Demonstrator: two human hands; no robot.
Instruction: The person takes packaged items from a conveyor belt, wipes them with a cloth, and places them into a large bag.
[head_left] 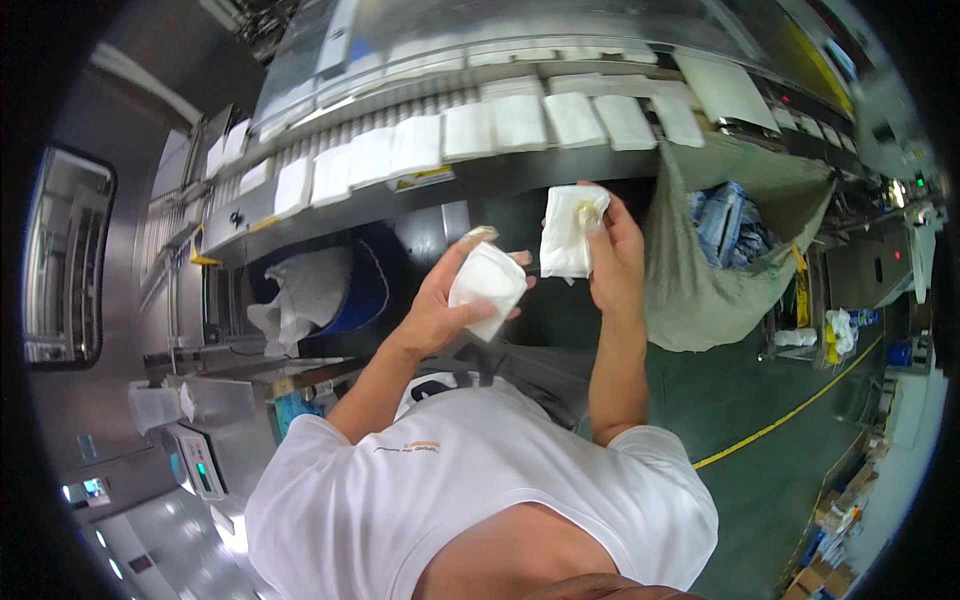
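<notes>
Right in the middle of the frame, the left hand (440,310) is closed around a white folded pad (488,288), with the thumb on top and the fingers under it. This pad tilts, its long side running from the lower left up to the upper right. Just beside it, a little higher and to the right, the right hand (612,262) pinches a second white pad (570,232) by its right edge, near the top. That one hangs almost straight up and down, and its top corner looks a bit yellow. The two pads are near each other but do not touch. Both are held up at chest height, and the right one sits closer to the conveyor (480,170) that runs across the upper part of the frame. A long row of white pads (520,122) lies side by side on that conveyor, well above the hands. To the right of the right hand hangs a grey-green cloth bag (700,290) with blue bits inside. To the left of the left hand, lower down, sits a blue bin (365,290) with a white liner. At the bottom of the frame you can see the person's white shirt (470,490). A green floor with a yellow line (790,415) shows at the lower right.
</notes>
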